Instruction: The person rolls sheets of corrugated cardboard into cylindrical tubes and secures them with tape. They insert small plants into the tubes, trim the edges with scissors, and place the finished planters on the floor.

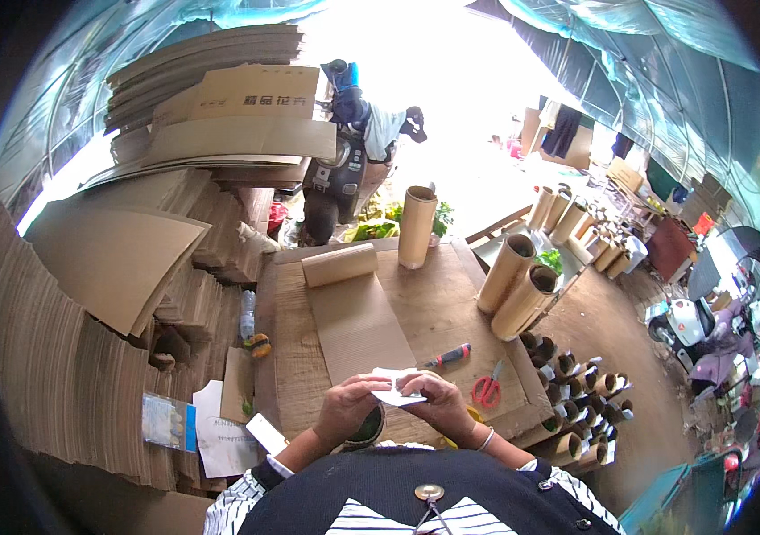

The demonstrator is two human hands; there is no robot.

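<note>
A small folded white piece, like paper or card [400,398], is held between both hands close to my body. My left hand [350,408] pinches its left side, and my right hand [445,407] is closed on its right side with the fingers over its top. Below the hands a round container with dark green in it [366,428] shows only in part. Past the fingers, a length of brown corrugated paper [355,321] lies partly unrolled on the wooden table [441,308]. A red and dark-grey handled tool [450,356] and red-handled scissors [487,390] lie to the right.
One cardboard tube [417,227] stands at the table's far edge; wider tubes [507,275] stand at its right edge. Many short tubes [581,392] are packed at the lower right. Tall stacks of flat cardboard [68,339] line the left. A motorcycle [335,178] stands beyond the table.
</note>
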